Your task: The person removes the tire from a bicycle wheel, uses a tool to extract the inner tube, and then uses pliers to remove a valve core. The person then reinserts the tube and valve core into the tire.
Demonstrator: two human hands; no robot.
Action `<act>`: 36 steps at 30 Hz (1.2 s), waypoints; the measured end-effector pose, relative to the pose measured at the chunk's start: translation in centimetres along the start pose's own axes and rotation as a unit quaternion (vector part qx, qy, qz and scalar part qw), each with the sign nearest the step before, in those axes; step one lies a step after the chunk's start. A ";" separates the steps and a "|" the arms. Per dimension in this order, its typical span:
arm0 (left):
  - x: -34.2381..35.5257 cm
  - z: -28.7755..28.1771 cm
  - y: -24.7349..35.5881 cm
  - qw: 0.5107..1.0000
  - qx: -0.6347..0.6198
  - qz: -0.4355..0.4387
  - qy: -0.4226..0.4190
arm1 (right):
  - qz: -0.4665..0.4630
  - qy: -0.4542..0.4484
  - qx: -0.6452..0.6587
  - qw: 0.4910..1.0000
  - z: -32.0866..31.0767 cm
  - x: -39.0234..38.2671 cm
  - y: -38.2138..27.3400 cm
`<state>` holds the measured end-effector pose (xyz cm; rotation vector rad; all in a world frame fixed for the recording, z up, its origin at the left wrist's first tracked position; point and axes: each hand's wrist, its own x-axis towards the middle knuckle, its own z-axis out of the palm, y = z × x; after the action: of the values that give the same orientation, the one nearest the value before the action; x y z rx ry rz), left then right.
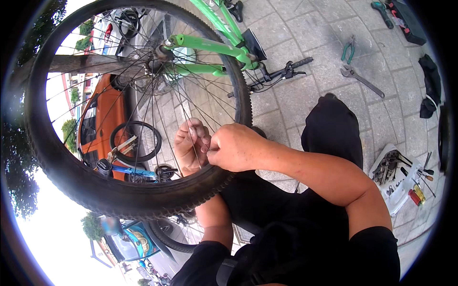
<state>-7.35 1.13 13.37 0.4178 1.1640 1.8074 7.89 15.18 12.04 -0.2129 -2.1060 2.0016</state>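
Black sleeves and lap fill the lower frame; both forearms come up from the bottom edge toward a bike wheel (pixel 119 190) w/ knobby black tyre, held close to the camera.

- Wheel: sits upper left, still mounted in a green bike frame (pixel 210 47) that lies upside down on grey paving (pixel 305 95). Hub near top centre, thin spokes (pixel 157 128) fan out to the rim.
- Left hand (pixel 191 145): behind the spokes, inside the wheel's lower right part, fingers curled together around one or two spokes. Pinch looks closed; exact contact partly hidden by the spokes and the other hand.
- Right hand (pixel 236 147): in front of the wheel, just beside left hand, knuckles touching it. Fist-like, fingers shut; whatever it pinches is hidden, can't tell if a tool is in it.
- Handlebar w/ black grip (pixel 286 70) on the ground right of the frame.
- Adjustable wrench (pixel 361 80) and green-handled pliers (pixel 348 49) on the paving, upper right, well apart from hands.
- White sheet w/ small tools (pixel 396 174) at right, near the knee.
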 end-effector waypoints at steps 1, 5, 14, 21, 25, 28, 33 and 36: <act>-0.2 -0.3 0.1 1.000 0.003 -0.008 0.005 | 0.001 -0.006 0.001 1.000 -0.1 0.0 -0.2; 0.1 -1.4 0.3 0.999 -0.028 -0.039 -0.010 | 0.017 -0.029 0.015 0.999 -0.4 -0.1 -0.5; 1.2 -1.5 1.4 0.999 0.038 -0.011 0.023 | 0.049 -0.052 -0.032 0.997 -0.3 0.0 -1.0; -2.3 -3.4 2.6 0.986 0.159 -0.002 0.048 | 0.025 -0.035 -0.011 0.999 -0.8 0.1 -0.2; -4.3 -4.9 2.0 0.900 0.372 -0.074 0.215 | 0.024 -0.028 -0.032 0.999 -0.1 -0.4 -0.2; -3.8 -6.1 -0.1 0.813 0.525 -0.108 0.227 | 0.025 -0.026 0.006 0.999 -0.2 -0.5 0.5; -4.4 -9.1 -1.9 0.746 0.631 -0.158 0.143 | 0.064 -0.005 0.074 0.995 -1.1 0.2 1.5; -2.8 -6.7 -2.0 0.693 0.698 -0.175 0.052 | 0.099 0.028 0.063 0.993 -1.9 0.3 2.3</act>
<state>-9.39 -4.55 8.88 0.8386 2.3666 0.2836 7.99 17.17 9.85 -0.4663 -1.9857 2.2017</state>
